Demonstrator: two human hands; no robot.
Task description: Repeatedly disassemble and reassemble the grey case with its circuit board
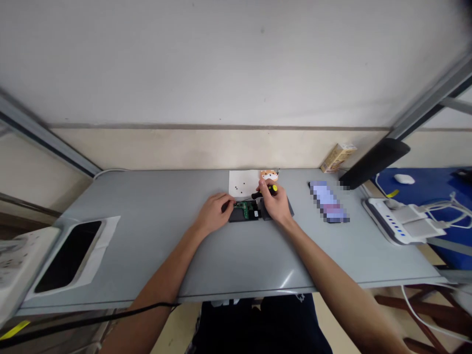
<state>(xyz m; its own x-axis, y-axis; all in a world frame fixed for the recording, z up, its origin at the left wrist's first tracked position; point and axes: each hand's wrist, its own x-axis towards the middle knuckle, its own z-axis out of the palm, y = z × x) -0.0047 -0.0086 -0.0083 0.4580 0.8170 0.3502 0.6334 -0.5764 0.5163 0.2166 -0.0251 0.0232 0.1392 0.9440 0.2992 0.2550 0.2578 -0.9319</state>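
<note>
My right hand is wrapped round a black and yellow screwdriver, its shaft pointing left over an opened black device with a green circuit board. My left hand is at the device's left end, fingers pinched near its upper left corner; what they hold, if anything, is too small to tell. Behind the device lies a white sheet with several small dark screws on it. Under my right hand is a dark flat part, partly hidden.
A phone lies to the right, before a small box and a black upright object. A power strip with white plugs is at the right edge. A dark tablet rests on the left. An orange-and-white animal-shaped item sits behind my right hand.
</note>
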